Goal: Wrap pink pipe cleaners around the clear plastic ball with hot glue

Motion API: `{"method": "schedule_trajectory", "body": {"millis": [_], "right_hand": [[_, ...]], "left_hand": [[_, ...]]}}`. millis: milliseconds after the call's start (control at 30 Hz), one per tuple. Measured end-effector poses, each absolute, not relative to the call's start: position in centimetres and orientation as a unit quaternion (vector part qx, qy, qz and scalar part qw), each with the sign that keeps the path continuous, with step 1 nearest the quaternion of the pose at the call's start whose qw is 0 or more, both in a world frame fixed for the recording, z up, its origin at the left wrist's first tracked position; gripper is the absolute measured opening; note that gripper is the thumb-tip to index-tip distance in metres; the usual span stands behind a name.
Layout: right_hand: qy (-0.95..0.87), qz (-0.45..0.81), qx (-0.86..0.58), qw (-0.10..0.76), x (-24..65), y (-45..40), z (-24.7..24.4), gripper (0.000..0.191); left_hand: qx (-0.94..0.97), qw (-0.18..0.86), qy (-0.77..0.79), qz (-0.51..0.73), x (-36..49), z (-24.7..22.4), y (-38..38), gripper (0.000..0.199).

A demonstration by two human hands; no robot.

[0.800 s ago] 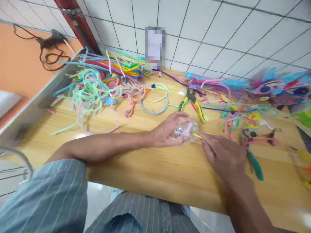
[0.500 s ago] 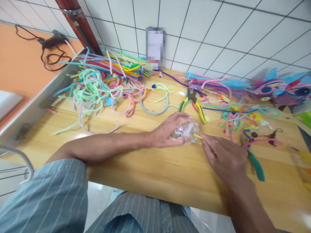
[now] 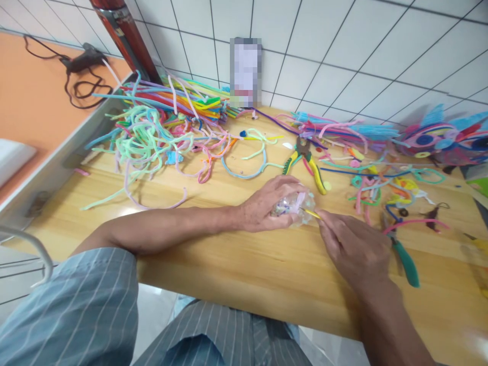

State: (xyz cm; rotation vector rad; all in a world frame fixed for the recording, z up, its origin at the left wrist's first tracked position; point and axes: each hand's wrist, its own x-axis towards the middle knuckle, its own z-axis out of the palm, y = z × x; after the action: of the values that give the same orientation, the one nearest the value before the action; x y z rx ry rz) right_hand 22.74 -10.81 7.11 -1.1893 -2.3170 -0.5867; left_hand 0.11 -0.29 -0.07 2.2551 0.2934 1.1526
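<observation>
My left hand (image 3: 261,206) is wrapped round a clear, rounded plastic piece (image 3: 306,204), which looks like part of a bottle. Pale purple and bluish bits show inside or on it, too blurred to name. Between the fingertips of my right hand (image 3: 356,246) is a thin yellow stick (image 3: 313,213), its far end at the plastic piece; whether it goes inside I cannot tell. Just beyond the hands lie yellow-and-green pliers (image 3: 315,175) with spread handles. Green-handled pliers (image 3: 407,263) rest to the right of my right hand, partly hidden.
Tangled pipe cleaners (image 3: 143,134) and a bundle of straight ones (image 3: 179,99) cover the back left. More pipe cleaners (image 3: 346,131) and scraps lie at the back right, near a colourful fish-like craft (image 3: 430,140). A blurred phone (image 3: 245,73) leans against the tiled wall.
The view has shifted very slightly. Both hands keep nearly the same place and hold, with the yellow stick still at the plastic piece.
</observation>
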Motion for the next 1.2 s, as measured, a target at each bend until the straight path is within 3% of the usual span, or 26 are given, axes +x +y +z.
{"method": "schedule_trajectory", "body": {"millis": [567, 1033, 1200], "right_hand": [[-0.842, -0.206, -0.431, 0.249, 22.51, -10.71, 7.39, 0.029], [-0.837, -0.196, -0.443, 0.256, 22.74, -10.81, 7.17, 0.046], [-0.840, -0.199, -0.443, 0.242, 22.78, -10.76, 7.10, 0.036]], "left_hand": [[0.845, 0.294, 0.108, 0.434, 0.15, -0.28, -0.22, 0.061], [0.843, 0.325, 0.115, 0.412, -0.03, -0.69, -0.02, 0.065], [0.845, 0.332, 0.120, 0.401, -0.09, -0.61, -0.06, 0.064]]}}
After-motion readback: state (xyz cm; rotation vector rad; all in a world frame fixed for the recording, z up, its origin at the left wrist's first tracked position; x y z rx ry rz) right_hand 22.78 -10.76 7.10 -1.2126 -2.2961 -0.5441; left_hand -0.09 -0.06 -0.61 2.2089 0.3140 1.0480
